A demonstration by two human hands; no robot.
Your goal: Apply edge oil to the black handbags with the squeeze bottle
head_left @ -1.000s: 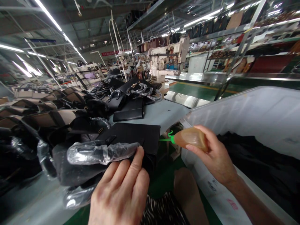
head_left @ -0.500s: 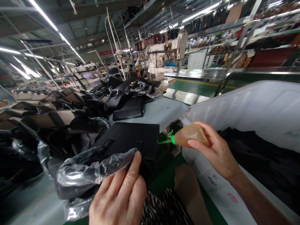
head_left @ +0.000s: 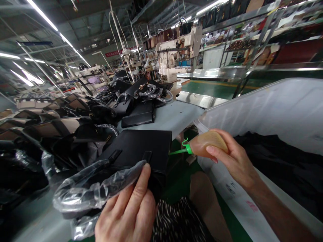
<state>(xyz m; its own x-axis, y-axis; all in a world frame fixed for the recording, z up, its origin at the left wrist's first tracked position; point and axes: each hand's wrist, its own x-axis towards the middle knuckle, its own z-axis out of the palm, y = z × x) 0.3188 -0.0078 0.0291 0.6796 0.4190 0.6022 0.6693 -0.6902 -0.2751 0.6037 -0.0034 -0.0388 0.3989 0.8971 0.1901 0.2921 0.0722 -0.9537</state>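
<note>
Head view: the right hand [head_left: 236,163], right of the middle of the frame, is closed around a soft brown bottle [head_left: 207,144]. Its thumb is in front and its other fingers go behind. The bottle lies on its side, so its long axis runs across the frame. Its fat end is at the right, and its thin green spout [head_left: 180,151] points left and a little down. The spout's tip is at the right edge of a black bag [head_left: 141,144], but I cannot tell if they touch.

The bag is in the middle of the frame, flat side up, with its long way running left to right. Its handle [head_left: 84,193], wrapped in clear plastic, loops out to the lower left. The left hand [head_left: 128,211], at the bottom middle, has its fingers bent on the handle's right end. Its thumb tip is hidden, so I cannot tell if that grip is clamped.

Behind the bag, 1 gray table [head_left: 176,116] holds more black bags [head_left: 138,112]. A white bin [head_left: 282,95] at the right has black cloth [head_left: 272,161] in it.
</note>
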